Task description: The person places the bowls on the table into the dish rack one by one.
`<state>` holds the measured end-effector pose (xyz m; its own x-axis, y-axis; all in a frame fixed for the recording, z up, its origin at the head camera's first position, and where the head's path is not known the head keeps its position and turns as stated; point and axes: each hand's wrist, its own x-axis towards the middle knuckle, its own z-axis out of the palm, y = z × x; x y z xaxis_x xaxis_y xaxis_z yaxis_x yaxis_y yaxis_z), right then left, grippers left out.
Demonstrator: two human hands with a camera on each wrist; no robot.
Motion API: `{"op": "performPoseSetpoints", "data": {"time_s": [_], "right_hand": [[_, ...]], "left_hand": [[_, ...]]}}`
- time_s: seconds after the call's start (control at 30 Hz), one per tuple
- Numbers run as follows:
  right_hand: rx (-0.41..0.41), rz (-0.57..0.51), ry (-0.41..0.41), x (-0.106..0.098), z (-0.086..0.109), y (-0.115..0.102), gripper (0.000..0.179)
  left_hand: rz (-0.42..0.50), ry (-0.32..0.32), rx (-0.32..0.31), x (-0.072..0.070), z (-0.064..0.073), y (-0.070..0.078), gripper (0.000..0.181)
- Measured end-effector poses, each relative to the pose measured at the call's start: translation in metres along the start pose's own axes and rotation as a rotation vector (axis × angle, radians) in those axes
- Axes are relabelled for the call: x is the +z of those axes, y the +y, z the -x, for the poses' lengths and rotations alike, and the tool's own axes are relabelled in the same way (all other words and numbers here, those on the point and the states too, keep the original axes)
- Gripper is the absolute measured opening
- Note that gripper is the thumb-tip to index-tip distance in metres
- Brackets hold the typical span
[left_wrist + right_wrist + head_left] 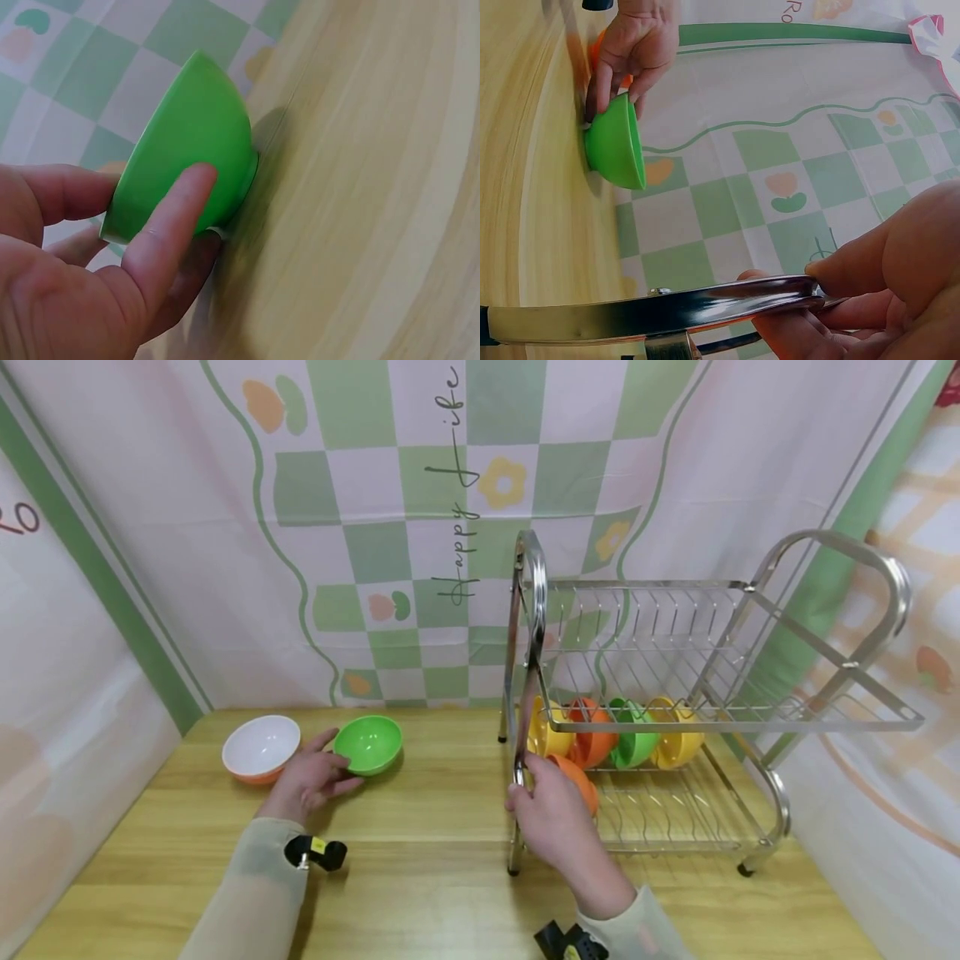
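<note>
A small green bowl (367, 745) stands upright at the back left of the wooden table. My left hand (311, 781) grips its near left side; in the left wrist view the thumb (184, 199) lies along the outer wall, with other fingers at the rim and under the curve. On the right stands a two-tier metal dish rack (645, 727). The right hand (558, 822) holds the rack's front left post, thumb and fingers curled round the metal in the right wrist view. Just behind that hand, an orange bowl (576, 783) is partly hidden on the lower tier.
Left of the green bowl sits a bowl (262, 747) with white inside and orange outside. Several yellow, orange and green bowls (633, 739) stand tilted in a row on the rack's lower tier. A patterned curtain (420, 543) hangs behind the table.
</note>
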<state>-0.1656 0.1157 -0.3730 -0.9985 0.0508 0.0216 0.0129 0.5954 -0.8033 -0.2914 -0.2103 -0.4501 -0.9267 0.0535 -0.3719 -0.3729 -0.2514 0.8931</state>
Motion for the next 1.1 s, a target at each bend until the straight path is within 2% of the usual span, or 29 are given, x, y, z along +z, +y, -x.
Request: {"op": "performPoseSetpoints", "data": {"time_s": [0.2,0.47,0.7,0.9,1.1], "right_hand": [[-0.003,-0.004,-0.001,0.000,0.000,-0.001,0.049],[-0.011,-0.006,-0.003,0.000,-0.001,0.001,0.049],[-0.024,0.000,-0.002,0.000,-0.001,0.003,0.047],[-0.022,-0.001,-0.005,0.000,-0.002,0.003,0.049],[-0.017,-0.001,-0.010,0.000,-0.001,0.003,0.051]], "left_hand": [[0.021,0.015,-0.017,0.001,0.001,0.001,0.083],[0.058,-0.024,-0.020,0.002,0.002,0.001,0.084],[0.048,-0.041,-0.029,0.005,0.005,0.001,0.084],[0.019,-0.063,-0.006,0.010,0.009,0.002,0.084],[-0.009,-0.118,0.026,0.017,0.018,0.005,0.084]]}}
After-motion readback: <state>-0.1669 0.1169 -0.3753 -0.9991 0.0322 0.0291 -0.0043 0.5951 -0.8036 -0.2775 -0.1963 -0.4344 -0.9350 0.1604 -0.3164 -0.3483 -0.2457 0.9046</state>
